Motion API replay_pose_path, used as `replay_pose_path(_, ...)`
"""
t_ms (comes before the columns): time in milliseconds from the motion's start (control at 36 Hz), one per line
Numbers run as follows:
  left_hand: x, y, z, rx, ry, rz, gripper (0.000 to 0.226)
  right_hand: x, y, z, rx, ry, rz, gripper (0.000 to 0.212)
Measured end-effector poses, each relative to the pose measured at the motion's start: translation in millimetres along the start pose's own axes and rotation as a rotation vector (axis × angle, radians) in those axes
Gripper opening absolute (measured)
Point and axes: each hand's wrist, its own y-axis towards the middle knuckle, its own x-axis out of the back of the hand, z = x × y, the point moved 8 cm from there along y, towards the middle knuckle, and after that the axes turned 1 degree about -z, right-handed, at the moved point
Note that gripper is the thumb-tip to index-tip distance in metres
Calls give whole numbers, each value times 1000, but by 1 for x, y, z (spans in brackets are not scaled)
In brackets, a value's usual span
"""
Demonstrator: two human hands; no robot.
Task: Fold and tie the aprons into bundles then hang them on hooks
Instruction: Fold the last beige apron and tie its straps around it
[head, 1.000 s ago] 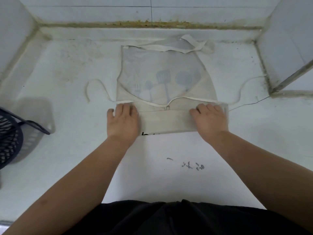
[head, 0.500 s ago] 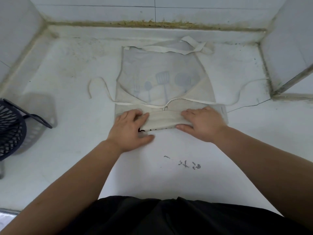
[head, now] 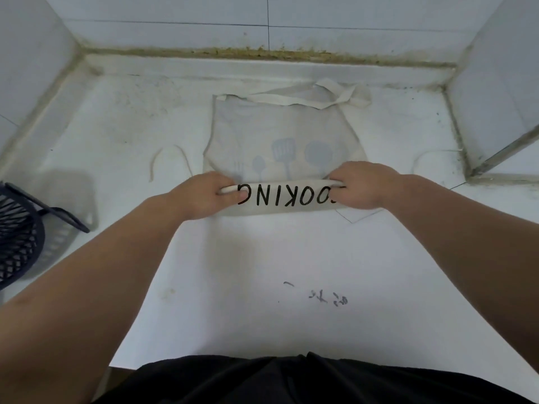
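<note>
Cream cloth apron (head: 280,132): near fold (head: 280,209) flipped again, COOKING print (head: 287,197) up; my left hand (head: 204,195), right hand (head: 364,185) pinch ends, more rolling ahead.

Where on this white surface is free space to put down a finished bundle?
The widest bare patch lies between the left forearm and right forearm, from the rolled apron to the pen marks. Another lies between the left strap and the left wall. It is crowded where the left hand and right hand grip the roll.
</note>
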Motion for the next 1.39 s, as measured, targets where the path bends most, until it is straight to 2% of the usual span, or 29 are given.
replay_pose_path(56, 0, 3, 8, 66, -129, 15, 51, -1, 6, -7, -53, -14, 7, 21)
replay_pose_path(194, 6, 6, 31, 193, -383, -118, 29, 3, 18, -19, -127, -85, -52, 28)
replay_pose_path(306, 4, 4, 46, 263, -503, -258, 31, 4, 25, -36, -216, -211, -74, 51)
replay_pose_path(389, 1, 3, 45, 280, -430, -343, 37, 8, 22, -37, -278, -369, -283, 55)
replay_pose_path(472, -4, 1, 44, 307, -378, -413, 43, -4, 11, -34, -329, -264, -412, 50)
replay_pose_path(556, -8, -1, 47, 316, -401, -476, 43, -23, 7, -29, -349, -107, -403, 56)
replay_pose_path(639, -8, -4, 48, 334, -391, -533, 45, -37, 8, -23, -323, -54, -341, 66)
replay_pose_path(778, -4, -16, 37, 464, 60, -611, 67, -45, 20, -32, -280, -94, -155, 73)
replay_pose_path(833, -3, -13, 16, 311, 120, -649, 62, -41, 23, -31, -273, -188, -141, 74)
replay_pose_path(889, -12, -2, -21, -11, 147, -583, 56, -38, 26, -23, -254, -257, -143, 74)
replay_pose_path(917, -23, 2, -42, -148, 174, -479, 59, -37, 28, -16, -231, -259, -145, 73)
replay_pose_path(972, -50, 7, -68, -241, 263, -228, 66, -38, 29, 1, -134, -251, -166, 71)
replay_pose_path(1000, -63, 10, -69, -215, 291, -128, 65, -39, 29, 10, -75, -257, -188, 70)
replay_pose_path(1056, -72, 14, -64, -172, 290, -56, 64, -44, 28, 17, -22, -244, -210, 69)
replay_pose_path(1167, -70, 16, -54, -169, 282, -54, 70, -53, 29, 7, -43, -92, -159, 75)
replay_pose_path(1278, -65, 5, -23, 76, 335, -110, 81, -55, 25, 6, -81, -65, -131, 72)
replay_pose_path(1389, -66, -9, -14, 117, 351, -39, 81, -63, 5, 4, -126, -61, -102, 73)
